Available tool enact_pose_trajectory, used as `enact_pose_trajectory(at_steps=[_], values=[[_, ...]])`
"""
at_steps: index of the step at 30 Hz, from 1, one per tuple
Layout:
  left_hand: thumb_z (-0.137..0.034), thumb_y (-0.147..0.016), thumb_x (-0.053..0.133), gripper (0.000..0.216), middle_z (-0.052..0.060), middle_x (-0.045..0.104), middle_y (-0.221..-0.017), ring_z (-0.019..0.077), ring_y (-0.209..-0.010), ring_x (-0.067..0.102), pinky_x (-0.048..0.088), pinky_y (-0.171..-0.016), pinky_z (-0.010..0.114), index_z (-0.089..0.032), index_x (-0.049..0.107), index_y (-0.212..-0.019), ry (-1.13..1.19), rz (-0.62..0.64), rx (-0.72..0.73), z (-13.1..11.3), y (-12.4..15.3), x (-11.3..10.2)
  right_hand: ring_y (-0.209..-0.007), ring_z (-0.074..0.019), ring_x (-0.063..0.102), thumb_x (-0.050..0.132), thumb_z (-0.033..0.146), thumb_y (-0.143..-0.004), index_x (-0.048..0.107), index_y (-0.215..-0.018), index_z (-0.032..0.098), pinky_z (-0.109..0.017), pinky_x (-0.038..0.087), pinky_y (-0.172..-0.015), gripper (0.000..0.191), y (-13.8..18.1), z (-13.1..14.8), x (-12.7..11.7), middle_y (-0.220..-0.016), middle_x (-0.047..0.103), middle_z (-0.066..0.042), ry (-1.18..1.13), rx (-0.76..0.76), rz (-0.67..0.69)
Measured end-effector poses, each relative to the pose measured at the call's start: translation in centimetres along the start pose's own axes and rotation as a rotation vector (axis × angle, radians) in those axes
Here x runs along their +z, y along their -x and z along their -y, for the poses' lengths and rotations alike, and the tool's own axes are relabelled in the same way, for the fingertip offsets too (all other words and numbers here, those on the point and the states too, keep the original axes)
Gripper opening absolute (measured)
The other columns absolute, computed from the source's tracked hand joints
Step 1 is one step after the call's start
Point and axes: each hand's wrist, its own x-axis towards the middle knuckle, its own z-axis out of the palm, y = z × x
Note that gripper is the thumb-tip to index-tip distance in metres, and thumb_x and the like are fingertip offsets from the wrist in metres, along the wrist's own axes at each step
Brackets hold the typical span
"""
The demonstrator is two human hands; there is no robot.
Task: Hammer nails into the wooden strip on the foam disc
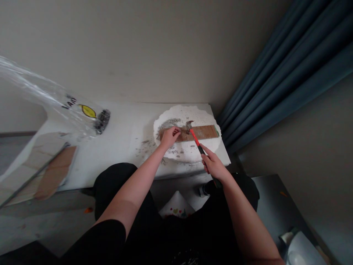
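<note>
A brown wooden board point(204, 131) lies across a round white foam slab point(187, 110) on the white table point(121, 147). My right hand point(213, 165) is closed round the red-and-black handle of a hammer point(194, 135), whose metal head rests on the board's left part. My left hand point(169, 135) is pinched at the board's left end, right beside the hammer head; what its fingers hold is too small to make out. Grey crumbs lie scattered on the slab and table around that hand.
A clear plastic bag point(55, 105) with dark contents lies at the table's left. Wooden pieces and a long thin rod point(38, 171) sit at the far left edge. A blue curtain point(278, 73) hangs at the right. My dark-clothed knees are under the table's front edge.
</note>
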Motion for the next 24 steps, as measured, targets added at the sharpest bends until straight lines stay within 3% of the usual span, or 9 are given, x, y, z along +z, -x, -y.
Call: enact_pose_trajectory(at_steps=[18, 24], values=[[-0.016, -0.088, 0.066, 0.009, 0.005, 0.075, -0.092, 0.0199, -0.087, 0.072, 0.057, -0.085, 0.035, -0.019, 0.066, -0.096, 0.017, -0.006, 0.069, 0.40, 0.00, 0.31, -0.042, -0.0087, 0.040, 0.046, 0.025, -0.101, 0.037, -0.164, 0.021, -0.019, 0.034, -0.039, 0.064, 0.11, 0.37, 0.10, -0.063, 0.045, 0.007, 0.032, 0.014, -0.007], [-0.014, -0.089, 0.068, 0.025, 0.005, 0.077, -0.095, 0.0203, -0.085, 0.073, 0.056, -0.083, 0.034, -0.020, 0.063, -0.112, -0.039, -0.042, 0.056, 0.45, 0.27, 0.58, -0.042, -0.0085, 0.040, 0.048, 0.028, -0.101, 0.037, -0.164, 0.020, -0.019, 0.032, -0.038, 0.064, 0.69, 0.64, 0.48, -0.064, 0.045, 0.008, -0.015, -0.011, -0.024]])
